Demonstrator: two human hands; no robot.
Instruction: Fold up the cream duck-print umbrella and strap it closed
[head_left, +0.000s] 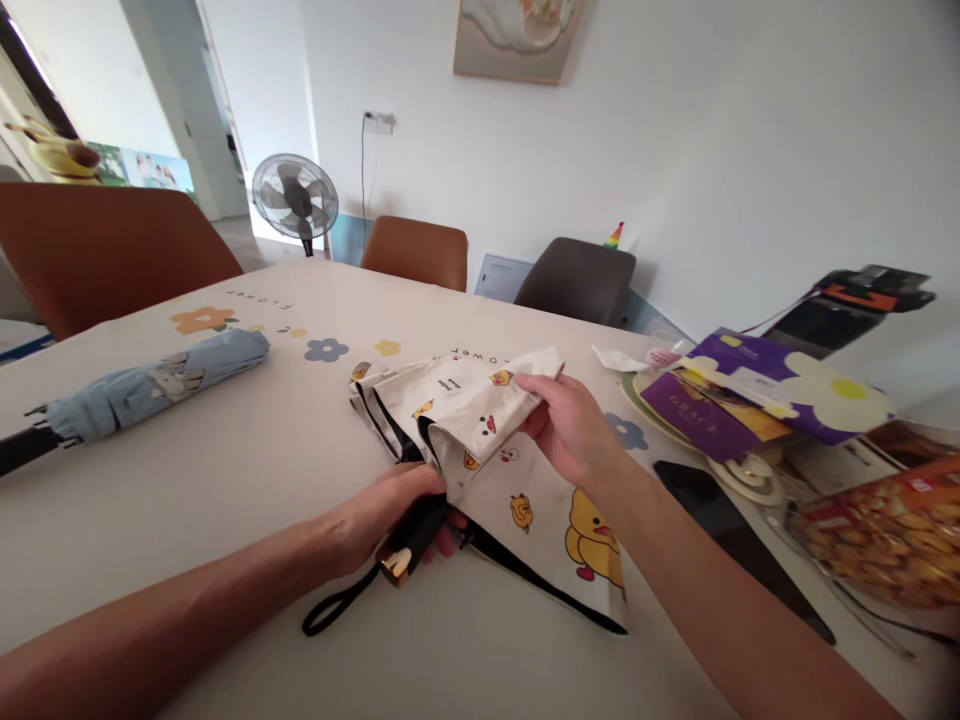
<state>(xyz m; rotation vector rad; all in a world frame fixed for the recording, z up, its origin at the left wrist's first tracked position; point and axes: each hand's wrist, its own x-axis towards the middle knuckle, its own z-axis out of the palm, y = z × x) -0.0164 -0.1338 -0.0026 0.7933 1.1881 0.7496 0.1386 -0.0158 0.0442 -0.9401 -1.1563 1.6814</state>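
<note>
A cream umbrella (pixel 480 410) printed with yellow ducks lies collapsed over the table, its fabric panels loose and its edges trimmed in black. My left hand (pixel 394 505) is wrapped round the black handle (pixel 414 535), which has a gold end and a black wrist loop hanging to the left. With fingers and thumb, my right hand (pixel 566 420) pinches a fold of the duck-printed canopy on the far right side. Off to the left rests a second umbrella (pixel 161 385), light blue and rolled up, touched by neither hand.
The table (pixel 247 560) has a pale flowered cover. On its right are a dark tablet (pixel 739 545), purple packaging (pixel 697 415), a snack bag (pixel 885 535) and a black bottle-like item (pixel 825 315). Chairs (pixel 416 250) and a fan (pixel 296 197) stand beyond.
</note>
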